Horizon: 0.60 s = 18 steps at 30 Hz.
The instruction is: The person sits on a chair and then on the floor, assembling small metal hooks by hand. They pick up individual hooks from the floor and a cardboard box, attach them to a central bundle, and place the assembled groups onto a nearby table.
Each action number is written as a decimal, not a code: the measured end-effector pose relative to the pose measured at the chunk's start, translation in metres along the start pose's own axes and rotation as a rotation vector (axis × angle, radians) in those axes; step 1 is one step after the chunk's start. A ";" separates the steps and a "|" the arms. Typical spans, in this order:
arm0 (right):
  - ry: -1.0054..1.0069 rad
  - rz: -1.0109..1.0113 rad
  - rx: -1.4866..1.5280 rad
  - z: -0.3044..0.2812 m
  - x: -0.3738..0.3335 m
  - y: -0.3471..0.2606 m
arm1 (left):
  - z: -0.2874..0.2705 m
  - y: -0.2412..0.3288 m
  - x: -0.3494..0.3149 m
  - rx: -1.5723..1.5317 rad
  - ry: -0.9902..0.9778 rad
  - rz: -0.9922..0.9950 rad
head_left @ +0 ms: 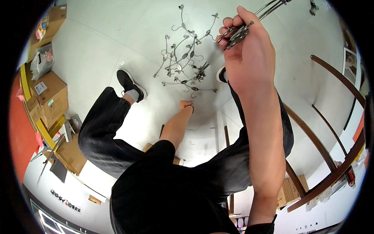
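My right hand (249, 50) is raised at the upper right, its fingers curled round a bunch of metal clip hangers (238, 36). Long metal rods stick out of that bunch past the thumb, toward the top edge. My left hand (186, 104), with a dark band at the wrist, hangs low between my legs. It is just on the near side of a loose pile of clip hangers (179, 67) on the floor; its fingers are hidden. These hangers have thin bars, small end clips and curved hooks, and lie tangled in several directions.
Pale floor (101, 43) spreads around the pile. My black shoe (131, 84) stands left of it. Cardboard boxes (50, 95) line a yellow-edged shelf at the left. Curved dark wooden bars (311, 136) rise on the right. Another small dark bundle (313, 7) lies at the far right.
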State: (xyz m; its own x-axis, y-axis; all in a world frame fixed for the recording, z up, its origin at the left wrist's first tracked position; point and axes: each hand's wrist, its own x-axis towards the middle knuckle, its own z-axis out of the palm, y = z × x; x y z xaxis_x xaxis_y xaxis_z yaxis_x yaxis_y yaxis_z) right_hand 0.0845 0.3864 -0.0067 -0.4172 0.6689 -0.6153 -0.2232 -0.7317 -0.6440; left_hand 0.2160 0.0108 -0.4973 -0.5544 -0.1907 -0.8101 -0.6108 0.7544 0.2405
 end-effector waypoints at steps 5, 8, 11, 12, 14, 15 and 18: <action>-0.104 0.054 0.045 0.006 -0.006 0.010 | -0.022 0.013 -0.020 0.088 -0.050 -0.058; -0.065 0.047 0.032 -0.002 -0.011 0.010 | -0.011 0.074 -0.037 0.292 0.037 -0.193; -0.095 0.088 -0.043 0.019 -0.026 0.019 | 0.010 0.043 0.001 0.238 0.187 -0.052; -0.041 0.056 -0.049 0.011 -0.019 0.017 | 0.019 0.050 -0.002 0.285 0.114 0.015; 0.012 0.039 -0.050 0.003 -0.015 0.020 | 0.013 0.049 -0.015 0.348 0.012 0.114; 0.026 0.035 -0.038 0.002 -0.011 0.019 | 0.010 0.045 -0.017 0.372 0.008 0.067; -0.002 0.064 -0.089 0.009 -0.007 0.021 | 0.009 0.035 -0.024 0.324 0.059 0.031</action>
State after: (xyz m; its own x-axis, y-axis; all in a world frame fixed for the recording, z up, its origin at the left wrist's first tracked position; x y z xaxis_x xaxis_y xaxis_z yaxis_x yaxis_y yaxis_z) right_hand 0.0747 0.3650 -0.0118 -0.4302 0.6210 -0.6552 -0.1172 -0.7581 -0.6415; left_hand 0.2129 0.0475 -0.4742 -0.6079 -0.1933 -0.7701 -0.3868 0.9191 0.0746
